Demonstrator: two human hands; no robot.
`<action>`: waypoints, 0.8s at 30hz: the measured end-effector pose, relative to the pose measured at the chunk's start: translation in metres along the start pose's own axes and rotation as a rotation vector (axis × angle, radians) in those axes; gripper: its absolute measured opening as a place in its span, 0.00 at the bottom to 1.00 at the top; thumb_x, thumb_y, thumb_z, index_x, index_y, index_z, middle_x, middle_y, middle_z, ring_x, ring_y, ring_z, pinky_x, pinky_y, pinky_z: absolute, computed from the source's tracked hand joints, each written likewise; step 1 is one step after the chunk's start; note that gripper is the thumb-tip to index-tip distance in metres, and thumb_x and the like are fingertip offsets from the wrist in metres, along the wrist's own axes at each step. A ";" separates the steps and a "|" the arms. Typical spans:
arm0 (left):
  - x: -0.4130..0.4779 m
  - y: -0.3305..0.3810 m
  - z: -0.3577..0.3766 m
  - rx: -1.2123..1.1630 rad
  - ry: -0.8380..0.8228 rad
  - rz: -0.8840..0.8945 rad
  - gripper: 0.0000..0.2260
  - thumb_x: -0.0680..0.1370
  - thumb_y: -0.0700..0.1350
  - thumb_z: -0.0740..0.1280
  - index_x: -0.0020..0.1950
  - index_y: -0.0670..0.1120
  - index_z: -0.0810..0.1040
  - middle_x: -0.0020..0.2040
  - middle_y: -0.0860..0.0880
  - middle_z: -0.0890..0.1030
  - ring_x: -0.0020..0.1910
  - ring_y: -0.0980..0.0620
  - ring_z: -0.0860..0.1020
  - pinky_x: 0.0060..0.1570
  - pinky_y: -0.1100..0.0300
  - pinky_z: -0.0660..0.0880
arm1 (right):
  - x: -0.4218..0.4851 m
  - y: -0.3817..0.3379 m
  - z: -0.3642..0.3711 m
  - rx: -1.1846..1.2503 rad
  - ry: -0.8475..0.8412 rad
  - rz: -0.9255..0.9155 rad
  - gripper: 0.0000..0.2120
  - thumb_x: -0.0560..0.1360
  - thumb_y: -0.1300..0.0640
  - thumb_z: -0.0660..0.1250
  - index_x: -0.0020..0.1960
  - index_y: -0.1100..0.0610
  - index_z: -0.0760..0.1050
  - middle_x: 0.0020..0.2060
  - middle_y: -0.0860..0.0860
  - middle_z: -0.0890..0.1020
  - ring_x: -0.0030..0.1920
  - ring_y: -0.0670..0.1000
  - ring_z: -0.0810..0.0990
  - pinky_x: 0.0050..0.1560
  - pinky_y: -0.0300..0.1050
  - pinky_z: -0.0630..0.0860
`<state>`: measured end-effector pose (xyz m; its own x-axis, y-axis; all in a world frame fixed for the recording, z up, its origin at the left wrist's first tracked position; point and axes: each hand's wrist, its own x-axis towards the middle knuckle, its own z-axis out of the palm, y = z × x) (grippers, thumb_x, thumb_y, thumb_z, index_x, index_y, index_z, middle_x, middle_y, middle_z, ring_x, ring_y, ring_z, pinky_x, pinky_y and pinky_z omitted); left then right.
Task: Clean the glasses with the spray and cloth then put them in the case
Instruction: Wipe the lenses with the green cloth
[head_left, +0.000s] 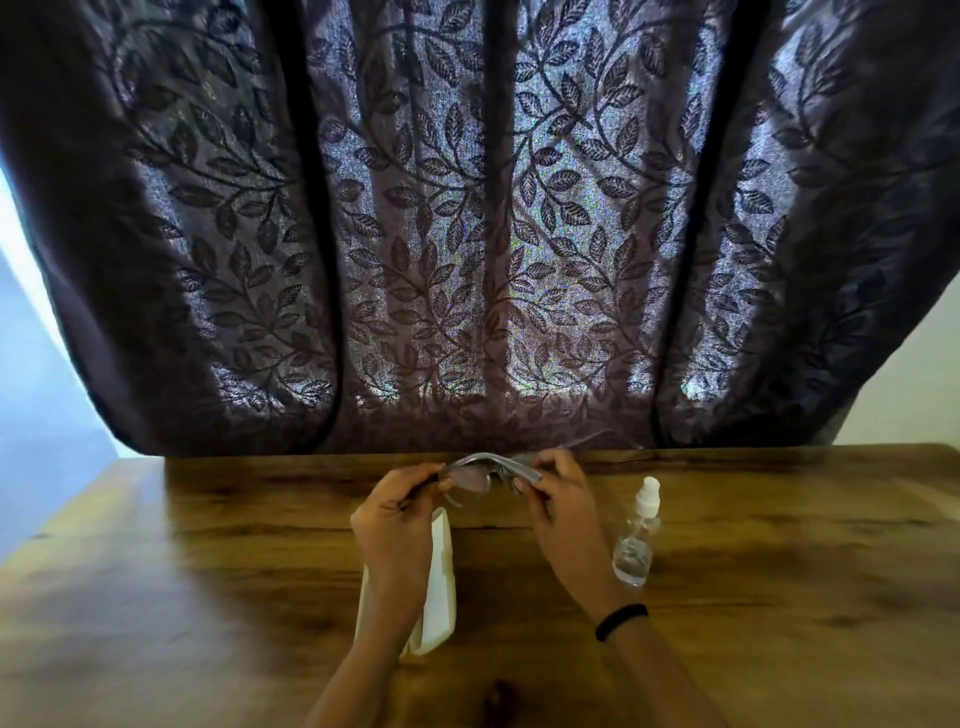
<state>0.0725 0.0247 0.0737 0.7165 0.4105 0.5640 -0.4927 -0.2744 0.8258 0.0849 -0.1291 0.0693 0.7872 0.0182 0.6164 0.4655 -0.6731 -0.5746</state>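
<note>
Curtain (467, 223), dark, leaf-patterned, backlit, fills the upper part of the view and hangs down to the far edge of the table. Table (779, 571), wood grain, takes the lower part.

Case (439, 582), pale, lies on the table under the left forearm, long axis running toward the person. Whether it is open or closed cannot be told; the arm covers much of it.

Spray (638, 535), clear bottle with white nozzle, stands upright on the table just right of the right wrist. Not touched by either hand.

Left hand (397, 514) and right hand (558, 506) are both raised a little above the table near its far edge, each closed on an end of the glasses (480, 470). Left fingers pinch the left end. Right fingers pinch the right end, with what looks like a grey cloth (524, 467) folded over the frame there. The cloth is blurred and close in tone to the frame, so its edges are uncertain. A black band (621, 621) sits on the right wrist.

Glasses are held level between the hands, lenses facing roughly down and toward the person, one temple hanging below.

Step in hand, as judged: wiping, with the cloth at the right lens. Whether spray is already on the lenses cannot be seen.

Next move likely calls for a steady left-hand pinch while the cloth rubs each lens both sides, then folding the temples and freeing a hand for the case.
</note>
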 end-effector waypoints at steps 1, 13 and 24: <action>0.000 -0.001 -0.001 0.004 0.004 0.007 0.16 0.67 0.26 0.68 0.44 0.46 0.81 0.39 0.49 0.82 0.39 0.65 0.80 0.39 0.75 0.74 | 0.000 0.001 0.000 -0.001 -0.013 -0.006 0.10 0.72 0.70 0.65 0.50 0.62 0.80 0.46 0.58 0.76 0.47 0.54 0.75 0.48 0.36 0.72; 0.004 -0.001 -0.004 0.002 0.031 0.019 0.17 0.67 0.24 0.67 0.44 0.46 0.81 0.38 0.50 0.81 0.37 0.67 0.79 0.39 0.76 0.72 | 0.000 0.012 -0.012 -0.085 0.031 0.006 0.13 0.70 0.72 0.66 0.50 0.60 0.81 0.43 0.57 0.76 0.43 0.52 0.75 0.42 0.41 0.73; 0.001 -0.002 -0.003 -0.002 -0.013 0.067 0.17 0.67 0.25 0.68 0.44 0.47 0.81 0.38 0.54 0.81 0.38 0.64 0.80 0.39 0.74 0.74 | 0.005 -0.004 -0.008 -0.099 -0.023 -0.065 0.14 0.70 0.72 0.64 0.51 0.59 0.81 0.46 0.58 0.78 0.48 0.56 0.77 0.46 0.44 0.74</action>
<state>0.0731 0.0280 0.0727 0.6884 0.3798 0.6179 -0.5409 -0.2988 0.7862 0.0841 -0.1322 0.0792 0.7661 0.0806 0.6376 0.4748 -0.7397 -0.4769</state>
